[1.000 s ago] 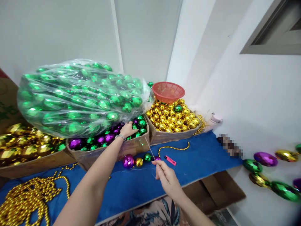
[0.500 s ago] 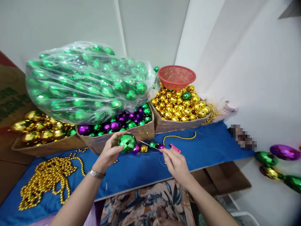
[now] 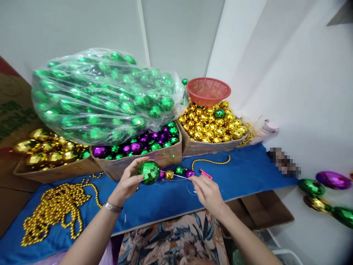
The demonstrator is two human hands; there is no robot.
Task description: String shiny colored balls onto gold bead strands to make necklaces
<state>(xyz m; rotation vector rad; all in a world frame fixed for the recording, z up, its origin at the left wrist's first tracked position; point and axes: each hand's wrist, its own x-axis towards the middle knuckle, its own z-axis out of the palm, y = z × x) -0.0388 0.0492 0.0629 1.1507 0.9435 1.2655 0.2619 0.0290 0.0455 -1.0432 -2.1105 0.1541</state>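
Observation:
My left hand (image 3: 129,180) grips a large faceted green ball (image 3: 149,172) between thumb and fingers, above the blue cloth. In my right hand (image 3: 208,190), thumb and fingertips pinch a long thin needle (image 3: 176,175), its far tip at the ball's right side; whether it has entered a hole is too small to tell. A fine clear thread (image 3: 189,190) loops below that hand. Behind the needle, a purple ball (image 3: 190,173), a smaller green ball (image 3: 179,169) and a gold ball (image 3: 170,175) lie in a row, with another purple one partly hidden by the held ball.
Boxes of gold balls (image 3: 209,127) and mixed purple and green balls (image 3: 154,141) line the back. A clear bag of green balls (image 3: 107,99) rests over them. A red basket (image 3: 209,92) tops the gold pile. Gold bead strings (image 3: 55,209) lie left; a pink tag (image 3: 205,174) is nearby.
The green ball has turned and dropped slightly in my left hand. The needle's far tip has lowered to the ball's side; my right hand keeps its pinch.

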